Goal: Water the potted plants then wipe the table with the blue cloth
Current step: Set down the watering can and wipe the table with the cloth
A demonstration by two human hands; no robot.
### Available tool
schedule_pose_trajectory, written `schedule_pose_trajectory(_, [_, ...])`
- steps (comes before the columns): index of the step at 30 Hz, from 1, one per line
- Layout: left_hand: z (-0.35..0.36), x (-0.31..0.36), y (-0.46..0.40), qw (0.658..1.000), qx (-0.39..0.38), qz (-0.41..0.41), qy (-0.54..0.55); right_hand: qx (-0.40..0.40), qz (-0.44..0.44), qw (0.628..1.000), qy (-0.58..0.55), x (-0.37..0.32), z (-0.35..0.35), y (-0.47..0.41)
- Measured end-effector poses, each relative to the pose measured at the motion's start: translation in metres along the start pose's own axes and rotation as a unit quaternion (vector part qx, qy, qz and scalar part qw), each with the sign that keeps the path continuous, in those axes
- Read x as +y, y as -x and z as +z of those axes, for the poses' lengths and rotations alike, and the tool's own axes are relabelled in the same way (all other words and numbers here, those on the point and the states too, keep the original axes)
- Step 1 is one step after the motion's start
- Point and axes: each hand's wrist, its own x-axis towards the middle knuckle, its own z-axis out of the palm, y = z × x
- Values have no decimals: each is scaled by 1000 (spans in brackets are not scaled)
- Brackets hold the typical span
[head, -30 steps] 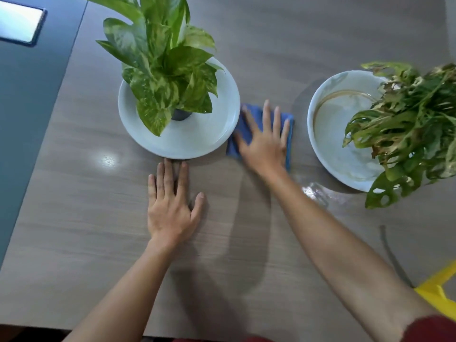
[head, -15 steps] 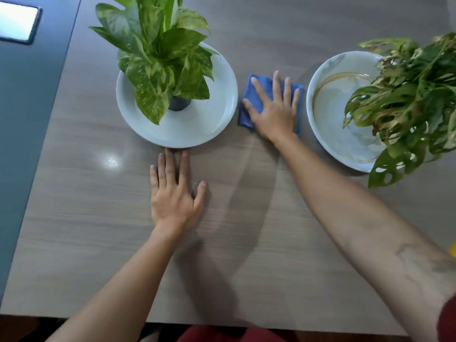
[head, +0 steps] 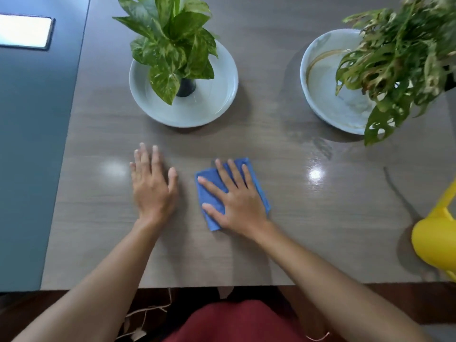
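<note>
A folded blue cloth (head: 211,187) lies flat on the wood-grain table (head: 320,218), near the front middle. My right hand (head: 237,201) presses down on it with fingers spread. To its left, my left hand (head: 153,186) rests flat on the bare table, fingers apart, holding nothing. Beyond the hands stand two potted plants in pale saucers: a variegated green one (head: 172,45) in a dish (head: 222,95) at the back middle, and a holed-leaf one (head: 399,65) in a dish (head: 318,95) at the back right.
A yellow watering can (head: 436,240) stands at the table's right edge. A dark blue surface (head: 29,144) adjoins the table on the left, with a phone (head: 24,30) lying on it. Wet sheen shows on the table below the right dish.
My right hand has slid the blue cloth from between the two dishes toward me, to the front middle of the table. My left hand stays flat on the table.
</note>
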Motion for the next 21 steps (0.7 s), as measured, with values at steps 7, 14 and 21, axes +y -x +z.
schedule_pose_trajectory(7, [-18, -50, 25, 998, -29, 20, -53, 4, 74, 995, 66, 59, -12, -81])
schedule_pose_trajectory(14, [-39, -87, 35, 999, 2, -9, -33, -31, -119, 992, 6, -68, 12, 13])
schedule_pose_trajectory(21, [-56, -116, 47, 993, -18, -69, -98, -23, -47, 997, 50, -22, 3, -61])
